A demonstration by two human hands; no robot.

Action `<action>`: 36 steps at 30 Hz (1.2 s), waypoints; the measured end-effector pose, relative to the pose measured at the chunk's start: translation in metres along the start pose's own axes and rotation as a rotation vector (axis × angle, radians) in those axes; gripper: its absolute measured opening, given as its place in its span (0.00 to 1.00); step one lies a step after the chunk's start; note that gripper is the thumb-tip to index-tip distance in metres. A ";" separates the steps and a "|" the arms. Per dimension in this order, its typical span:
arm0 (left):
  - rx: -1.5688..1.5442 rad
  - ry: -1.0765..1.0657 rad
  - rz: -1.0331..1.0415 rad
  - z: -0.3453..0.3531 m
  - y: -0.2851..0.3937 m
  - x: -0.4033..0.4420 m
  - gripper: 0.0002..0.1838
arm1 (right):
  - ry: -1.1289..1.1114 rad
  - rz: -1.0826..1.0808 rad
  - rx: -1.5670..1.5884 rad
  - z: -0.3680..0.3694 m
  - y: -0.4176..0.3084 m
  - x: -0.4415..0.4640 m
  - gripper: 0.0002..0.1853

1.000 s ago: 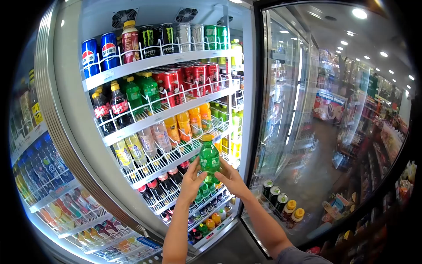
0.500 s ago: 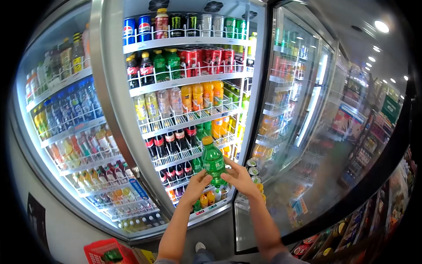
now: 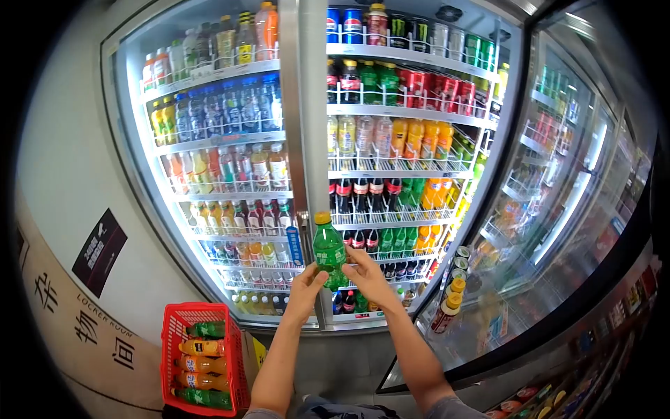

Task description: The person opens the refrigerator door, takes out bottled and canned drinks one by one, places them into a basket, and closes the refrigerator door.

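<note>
A green plastic bottle (image 3: 329, 253) with a yellow cap stands upright between my two hands, in front of the fridge. My left hand (image 3: 307, 290) closes on its lower left side. On the right side of the bottle, my right hand (image 3: 366, 278) holds it with the thumb and fingers. Behind the bottle are the door frame of the left fridge section and the shelves (image 3: 398, 171) of the right section, filled with bottles and cans.
A red basket (image 3: 167, 349) at the lower left holds several green and orange bottles. The right glass door (image 3: 520, 279) stands open, with cans and yellow-capped bottles (image 3: 447, 312) beside it. The left fridge door (image 3: 209, 174) is closed. A wall sign (image 3: 100, 253) hangs at the left.
The view has swung left and down, bringing the red basket and left fridge fully into sight. Both hands still hold the green bottle, now in front of the frame between the fridge sections.
</note>
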State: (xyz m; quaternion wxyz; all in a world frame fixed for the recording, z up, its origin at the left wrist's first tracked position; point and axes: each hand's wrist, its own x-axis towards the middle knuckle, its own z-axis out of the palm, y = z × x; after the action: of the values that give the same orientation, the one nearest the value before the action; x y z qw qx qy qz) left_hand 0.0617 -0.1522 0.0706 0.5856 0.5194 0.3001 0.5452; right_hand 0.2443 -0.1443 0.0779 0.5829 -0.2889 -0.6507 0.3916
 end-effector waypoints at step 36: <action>0.044 1.013 -0.011 -0.313 -0.025 -0.156 0.25 | -0.802 0.415 0.129 0.369 0.173 0.044 0.29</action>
State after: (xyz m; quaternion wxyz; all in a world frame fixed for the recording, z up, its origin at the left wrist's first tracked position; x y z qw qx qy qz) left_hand -0.2526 -0.2090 -0.0742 0.3584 0.2005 0.5608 0.7189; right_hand -0.1399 -0.0805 -0.0498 0.2108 -0.2014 -0.7277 0.6209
